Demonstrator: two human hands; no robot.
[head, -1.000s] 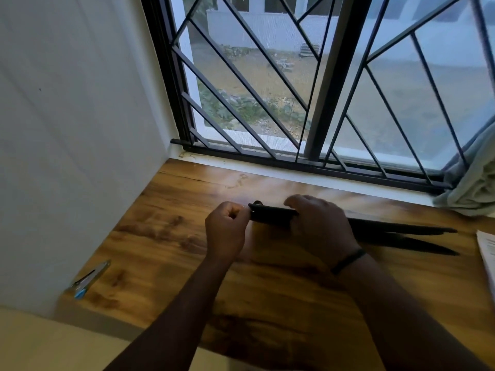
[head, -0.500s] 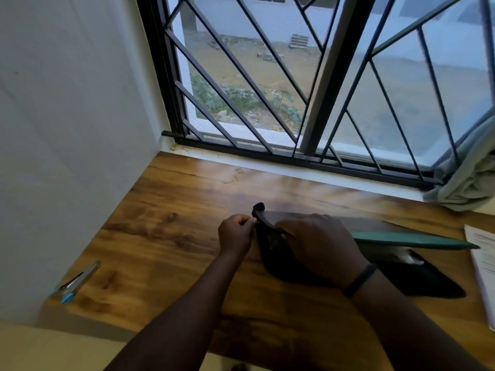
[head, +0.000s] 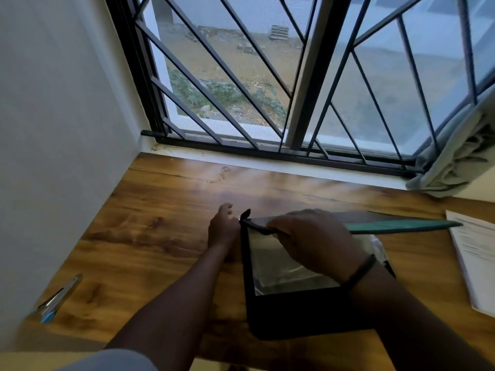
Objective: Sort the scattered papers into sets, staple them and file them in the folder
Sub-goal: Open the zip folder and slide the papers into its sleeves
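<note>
The bench point(head: 166, 226) lies bare across its left and far parts, from the wall point(head: 53, 129) to the sill point(head: 267, 163), so a hand can pass freely there. Only the stapler point(head: 60, 298) sits at the near left corner, just beside the wall. The folder point(head: 294, 314), its cover raised, takes the middle right; both hands are on it, the left hand point(head: 222, 228) at its far left corner, the right hand point(head: 313, 239) across its top edge. Papers point(head: 476, 261) fill the right edge, near the folder with a strip of bare wood between. The curtain point(head: 455, 156) hangs onto the far right corner. Window bars point(head: 214, 62) close the back.
</note>
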